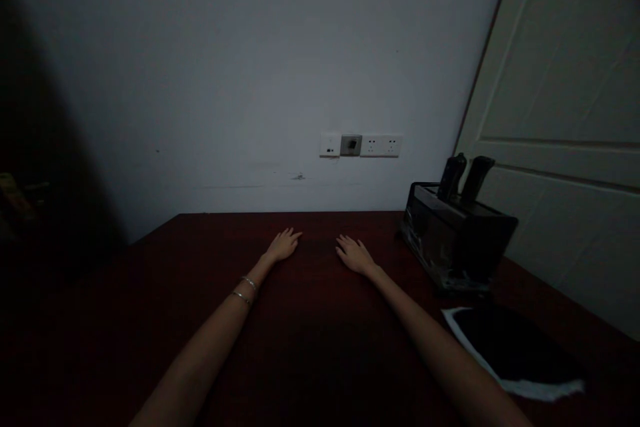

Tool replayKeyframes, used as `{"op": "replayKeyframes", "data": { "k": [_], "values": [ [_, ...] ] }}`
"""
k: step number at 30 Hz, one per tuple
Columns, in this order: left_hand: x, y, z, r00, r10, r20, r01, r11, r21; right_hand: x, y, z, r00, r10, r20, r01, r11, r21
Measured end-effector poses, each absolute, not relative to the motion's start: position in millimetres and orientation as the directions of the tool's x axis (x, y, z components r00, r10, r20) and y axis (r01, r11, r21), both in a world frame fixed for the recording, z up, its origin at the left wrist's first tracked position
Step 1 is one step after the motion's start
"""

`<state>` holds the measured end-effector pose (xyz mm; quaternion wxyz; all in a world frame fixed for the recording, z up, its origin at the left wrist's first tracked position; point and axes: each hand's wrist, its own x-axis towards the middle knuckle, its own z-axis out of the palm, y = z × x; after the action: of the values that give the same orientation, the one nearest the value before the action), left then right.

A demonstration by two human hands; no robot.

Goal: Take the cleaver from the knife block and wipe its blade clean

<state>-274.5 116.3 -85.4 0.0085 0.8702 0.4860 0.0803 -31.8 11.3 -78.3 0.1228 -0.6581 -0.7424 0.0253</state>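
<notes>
- On the dark red desk [310,347], seen from the head camera, both hands lie palm down, side by side with a small gap between them, towards the far edge near the wall [250,80].
- The left hand [284,245] is flat on the wood with its fingers loosely spread. It grips nothing, and two thin bracelets [245,290] sit on its wrist.
- The right hand [354,253] lies the same way, fingers apart and empty. It is the hand nearer the knife block [453,240] but is clearly apart from it.
- Judging by the flat palms and straight forearms, this looks like a resting pose, with the weight carried by the desk rather than by any object.
- The knife block stands at the desk's right side, beside the door [565,113]. Two black handles [453,175] stick up from its top at a slant, probably so they can be drawn out easily.
- A dark cloth with a pale edge [515,347] lies flat on the desk in front of the block, just right of the right forearm.
- A row of wall sockets [361,145] is set above the desk, and one grey unit carries a dark plug or switch.
- No brand, label or writing can be read anywhere. The light is too dim, and the marks on the sockets are too small to tell.
</notes>
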Motion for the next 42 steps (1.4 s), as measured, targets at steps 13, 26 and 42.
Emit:
{"op": "replayKeyframes", "data": {
  "k": [13,26,42],
  "values": [
    [-275,111,-82,0.505,0.851,0.145,0.848,-0.520,0.099,-34,9,-76,-0.078,0.975,0.207,0.965,0.127,-0.231],
    [-275,114,-84,0.507,0.848,0.153,0.849,-0.522,0.080,-36,10,-80,-0.054,0.954,0.293,0.953,0.137,-0.270],
    [-267,106,-67,0.512,0.852,0.111,0.855,-0.518,0.033,-15,-51,-35,-0.182,0.949,0.257,0.881,0.273,-0.386]
  ]
}}
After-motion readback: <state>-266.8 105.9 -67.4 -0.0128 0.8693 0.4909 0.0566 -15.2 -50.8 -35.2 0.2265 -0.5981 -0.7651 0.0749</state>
